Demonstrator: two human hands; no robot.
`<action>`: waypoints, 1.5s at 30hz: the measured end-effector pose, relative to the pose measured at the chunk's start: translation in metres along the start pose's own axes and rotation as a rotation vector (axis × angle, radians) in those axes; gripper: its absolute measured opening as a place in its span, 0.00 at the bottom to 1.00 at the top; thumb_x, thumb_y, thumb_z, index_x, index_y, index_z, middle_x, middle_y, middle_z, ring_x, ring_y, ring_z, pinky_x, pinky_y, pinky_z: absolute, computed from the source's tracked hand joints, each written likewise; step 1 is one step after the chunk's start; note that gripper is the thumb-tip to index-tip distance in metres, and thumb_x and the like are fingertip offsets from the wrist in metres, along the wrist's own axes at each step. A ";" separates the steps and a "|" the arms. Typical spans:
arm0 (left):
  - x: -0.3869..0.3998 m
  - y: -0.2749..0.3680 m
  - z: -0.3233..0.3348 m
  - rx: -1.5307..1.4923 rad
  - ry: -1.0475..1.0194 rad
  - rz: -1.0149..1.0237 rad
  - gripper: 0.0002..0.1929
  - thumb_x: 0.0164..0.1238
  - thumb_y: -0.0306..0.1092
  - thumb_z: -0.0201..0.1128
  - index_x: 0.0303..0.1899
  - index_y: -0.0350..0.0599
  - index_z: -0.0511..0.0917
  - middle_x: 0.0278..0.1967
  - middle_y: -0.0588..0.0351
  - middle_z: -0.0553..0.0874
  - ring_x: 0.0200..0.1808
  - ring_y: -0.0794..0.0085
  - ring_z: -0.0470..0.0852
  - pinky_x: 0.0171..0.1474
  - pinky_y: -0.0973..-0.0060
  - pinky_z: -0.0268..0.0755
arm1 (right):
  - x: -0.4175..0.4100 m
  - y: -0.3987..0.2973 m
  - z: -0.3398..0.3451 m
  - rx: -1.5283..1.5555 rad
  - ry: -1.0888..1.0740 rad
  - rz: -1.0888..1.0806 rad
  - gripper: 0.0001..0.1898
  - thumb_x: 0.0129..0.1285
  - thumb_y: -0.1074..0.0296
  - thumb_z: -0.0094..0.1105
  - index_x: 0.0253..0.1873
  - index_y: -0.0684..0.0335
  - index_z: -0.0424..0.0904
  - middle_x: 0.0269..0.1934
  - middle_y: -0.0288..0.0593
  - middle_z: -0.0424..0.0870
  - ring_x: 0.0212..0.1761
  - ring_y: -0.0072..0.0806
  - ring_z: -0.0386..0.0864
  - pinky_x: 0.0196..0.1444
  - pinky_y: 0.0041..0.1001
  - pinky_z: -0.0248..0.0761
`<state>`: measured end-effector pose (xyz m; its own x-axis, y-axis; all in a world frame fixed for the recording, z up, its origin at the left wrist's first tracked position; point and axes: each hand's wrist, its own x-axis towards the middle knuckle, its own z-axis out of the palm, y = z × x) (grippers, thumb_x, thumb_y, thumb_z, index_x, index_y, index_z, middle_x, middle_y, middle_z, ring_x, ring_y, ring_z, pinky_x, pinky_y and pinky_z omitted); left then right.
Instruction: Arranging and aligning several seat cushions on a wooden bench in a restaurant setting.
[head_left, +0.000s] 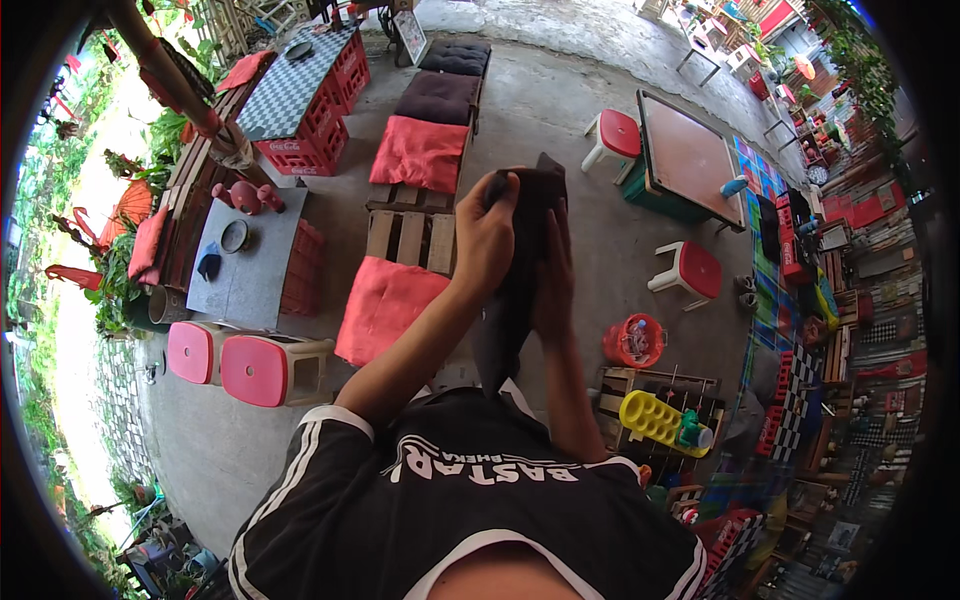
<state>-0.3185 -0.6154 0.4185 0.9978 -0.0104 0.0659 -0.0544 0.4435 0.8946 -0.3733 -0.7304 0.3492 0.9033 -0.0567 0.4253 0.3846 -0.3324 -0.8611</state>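
A dark seat cushion (517, 262) hangs on edge in front of my chest, seen mostly from its narrow side. My left hand (486, 229) grips its upper part, thumb on top and fingers curled around. Along the cushion's other side lies my right hand (553, 266), flat with straight fingers; whether it presses on the fabric is hard to see. Below and to the left, a red cushion (394, 307) rests on a wooden pallet bench (411, 238). Farther along the bench are another red cushion (418, 152), a dark brown one (436, 97) and a black one (454, 58).
On the left stand a grey table (259, 281) on red crates, red-topped stools (253, 371) and a checkered table (289, 90). To the right are a brown-topped table (686, 150), red stools (701, 268), a red bucket (628, 349) with bottles, and a yellow tray (652, 416).
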 end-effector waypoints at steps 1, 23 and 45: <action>0.005 -0.001 0.020 -0.016 -0.016 0.048 0.13 0.72 0.36 0.55 0.47 0.37 0.80 0.39 0.60 0.83 0.40 0.81 0.79 0.46 0.83 0.69 | -0.008 0.023 0.005 0.003 -0.046 0.023 0.26 0.63 0.69 0.45 0.66 0.68 0.62 0.63 0.55 0.66 0.61 0.44 0.69 0.63 0.35 0.61; 0.027 -0.081 0.201 0.170 -0.252 0.037 0.12 0.72 0.35 0.54 0.48 0.36 0.78 0.37 0.62 0.82 0.41 0.83 0.76 0.48 0.83 0.67 | 0.028 0.250 -0.269 0.555 0.340 0.365 0.28 0.70 0.50 0.40 0.68 0.63 0.59 0.60 0.48 0.71 0.57 0.33 0.72 0.59 0.32 0.64; 0.120 -0.097 0.053 0.099 -0.204 0.018 0.14 0.74 0.36 0.50 0.52 0.36 0.75 0.48 0.53 0.82 0.51 0.74 0.78 0.57 0.78 0.66 | 0.128 0.239 -0.210 0.703 0.247 0.374 0.17 0.64 0.71 0.57 0.57 0.66 0.71 0.51 0.39 0.78 0.53 0.24 0.74 0.59 0.25 0.61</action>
<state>-0.1955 -0.7072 0.3631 0.9687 -0.1889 0.1610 -0.0854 0.3554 0.9308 -0.2062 -1.0149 0.2565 0.9587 -0.2792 0.0547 0.1705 0.4098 -0.8961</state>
